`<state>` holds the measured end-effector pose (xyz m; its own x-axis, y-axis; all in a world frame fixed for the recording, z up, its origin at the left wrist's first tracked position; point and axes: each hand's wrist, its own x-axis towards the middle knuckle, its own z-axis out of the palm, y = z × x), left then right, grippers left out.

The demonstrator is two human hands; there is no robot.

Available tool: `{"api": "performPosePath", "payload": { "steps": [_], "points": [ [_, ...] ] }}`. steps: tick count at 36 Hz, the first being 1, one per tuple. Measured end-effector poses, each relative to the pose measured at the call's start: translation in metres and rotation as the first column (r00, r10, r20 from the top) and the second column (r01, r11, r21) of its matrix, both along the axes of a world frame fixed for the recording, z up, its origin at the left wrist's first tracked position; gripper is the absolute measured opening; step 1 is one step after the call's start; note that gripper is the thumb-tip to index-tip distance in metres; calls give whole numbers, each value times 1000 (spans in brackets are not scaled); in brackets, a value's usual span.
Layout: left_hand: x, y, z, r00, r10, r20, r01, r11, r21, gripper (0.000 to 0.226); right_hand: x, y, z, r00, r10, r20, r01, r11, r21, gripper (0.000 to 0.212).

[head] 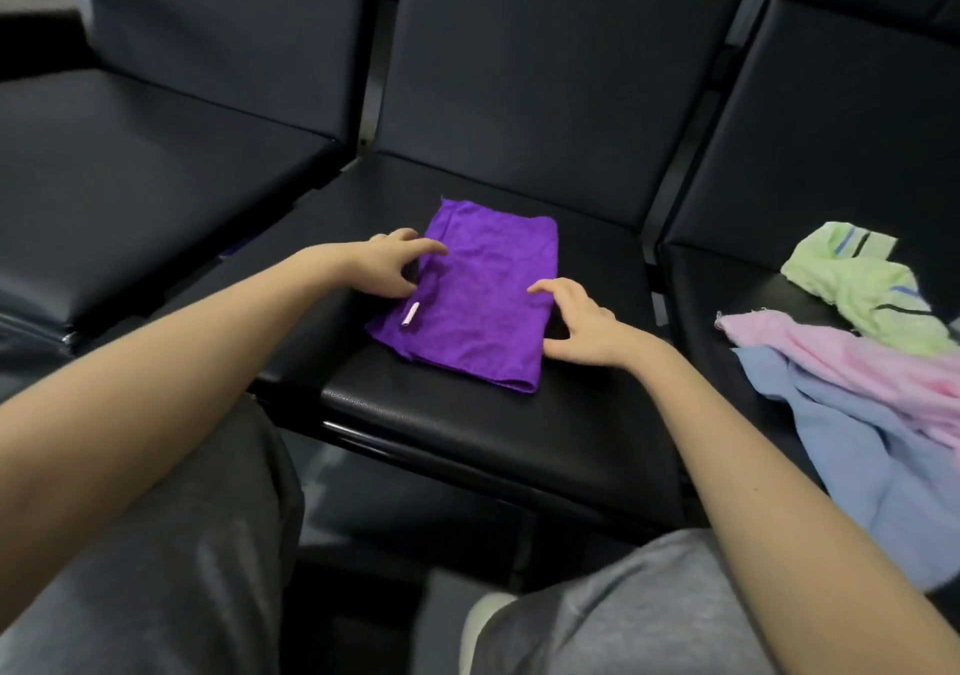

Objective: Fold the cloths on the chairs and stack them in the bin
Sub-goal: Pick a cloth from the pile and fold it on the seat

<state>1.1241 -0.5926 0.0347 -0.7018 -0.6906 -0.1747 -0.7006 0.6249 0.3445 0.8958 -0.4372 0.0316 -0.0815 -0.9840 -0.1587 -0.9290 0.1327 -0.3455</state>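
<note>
Neatly rectangular — crinkled purple cloth (488,300)

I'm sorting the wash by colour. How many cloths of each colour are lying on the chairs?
purple cloth: 1
green cloth: 1
pink cloth: 1
blue cloth: 1
Total: 4

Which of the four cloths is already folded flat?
The purple cloth, on the middle seat; the green cloth, pink cloth and blue cloth lie crumpled.

Four cloths: purple (483,305), green (862,285), pink (852,357), blue (857,446); three chairs (467,435); two hands: left (387,264), right (582,329).
</note>
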Motion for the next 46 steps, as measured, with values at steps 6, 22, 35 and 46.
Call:
{"api": "performPosePath", "payload": {
  "steps": [6,22,35,46],
  "points": [
    [-5,17,1,976,-215,27,217,974,-73,70,6,5,-4,999,42,4,-42,996,-82,34],
    [4,22,8,909,-216,-357,379,785,490,46,2,18,20,830,-68,554,6,994,112,25],
    [-43,5,-5,777,350,-523,-187,922,339,67,17,-16,-5,517,-488,703,747,658,-93,14],
    [-52,5,-8,791,415,-449,-370,910,189,30,26,-10,-3,588,-651,480,791,586,-176,11]
  ]
}}
